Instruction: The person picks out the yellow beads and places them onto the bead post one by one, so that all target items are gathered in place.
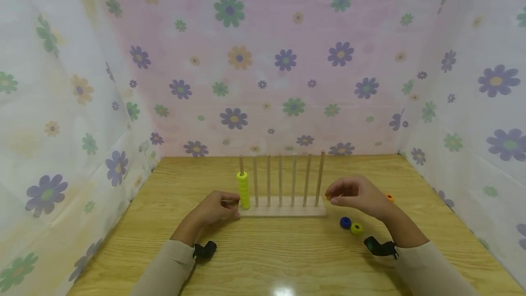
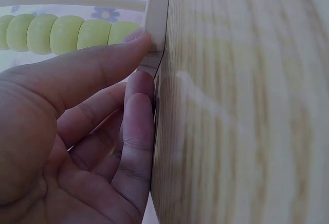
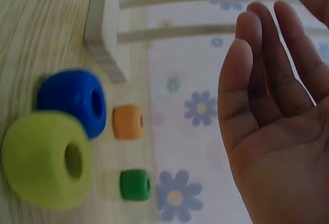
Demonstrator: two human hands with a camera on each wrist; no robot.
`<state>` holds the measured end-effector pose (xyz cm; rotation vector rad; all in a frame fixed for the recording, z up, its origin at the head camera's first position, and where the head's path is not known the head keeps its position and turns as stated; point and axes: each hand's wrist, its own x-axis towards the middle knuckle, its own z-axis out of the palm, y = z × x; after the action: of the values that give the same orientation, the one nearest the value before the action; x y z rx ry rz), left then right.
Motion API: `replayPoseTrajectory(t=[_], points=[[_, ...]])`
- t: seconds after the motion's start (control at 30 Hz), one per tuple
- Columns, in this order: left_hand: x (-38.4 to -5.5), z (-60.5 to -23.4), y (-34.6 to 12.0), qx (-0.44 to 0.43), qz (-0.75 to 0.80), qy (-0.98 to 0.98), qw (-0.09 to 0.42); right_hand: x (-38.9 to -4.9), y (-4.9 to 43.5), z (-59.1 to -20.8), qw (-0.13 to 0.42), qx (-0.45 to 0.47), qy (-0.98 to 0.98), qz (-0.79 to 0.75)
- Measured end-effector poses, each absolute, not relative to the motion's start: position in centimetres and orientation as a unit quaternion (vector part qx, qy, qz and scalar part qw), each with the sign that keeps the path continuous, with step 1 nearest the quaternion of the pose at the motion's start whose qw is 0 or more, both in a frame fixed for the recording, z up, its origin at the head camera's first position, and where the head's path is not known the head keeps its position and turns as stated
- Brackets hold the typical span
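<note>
A wooden peg rack (image 1: pixel 283 211) with a row of upright pegs stands on the table. Its leftmost peg carries a stack of several yellow beads (image 1: pixel 244 191). My left hand (image 1: pixel 215 209) grips the left end of the rack's base, the thumb (image 2: pixel 103 67) against the base beside the lowest bead and the fingers curled at its end. Past the rack's right end, my right hand (image 1: pixel 357 195) hovers above the table, fingers loosely bent, with no bead showing in its grasp. Below it lie a blue bead (image 1: pixel 345 223) and a yellow bead (image 1: pixel 357 228), side by side.
Farther back in the right wrist view lie an orange bead (image 3: pixel 128 122) and a green bead (image 3: pixel 135 185). Another orange bead (image 1: pixel 390 198) shows behind the right wrist. Flower-printed cloth (image 1: pixel 263 58) walls the wooden table (image 1: pixel 263 255) at the back and both sides.
</note>
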<state>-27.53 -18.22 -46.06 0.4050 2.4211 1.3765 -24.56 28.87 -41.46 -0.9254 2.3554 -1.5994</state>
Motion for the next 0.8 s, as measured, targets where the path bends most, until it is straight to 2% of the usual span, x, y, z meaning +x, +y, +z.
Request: replayPoseTrajectory(t=[0.17,0.53,0.8], points=[[-27.6,-46.2,-18.2,0.148,0.484,0.847,0.162,-25.0,30.8,-42.8,0.132,-0.293,0.764,-0.559],[-27.8,-46.6,-18.2,0.147,0.489,0.844,0.164,-25.3,33.9,-44.4,0.193,-0.294,0.762,-0.544],[-27.6,-46.1,-18.2,0.141,0.483,0.848,0.164,-25.8,36.2,-46.0,0.277,-0.312,0.713,-0.564]])
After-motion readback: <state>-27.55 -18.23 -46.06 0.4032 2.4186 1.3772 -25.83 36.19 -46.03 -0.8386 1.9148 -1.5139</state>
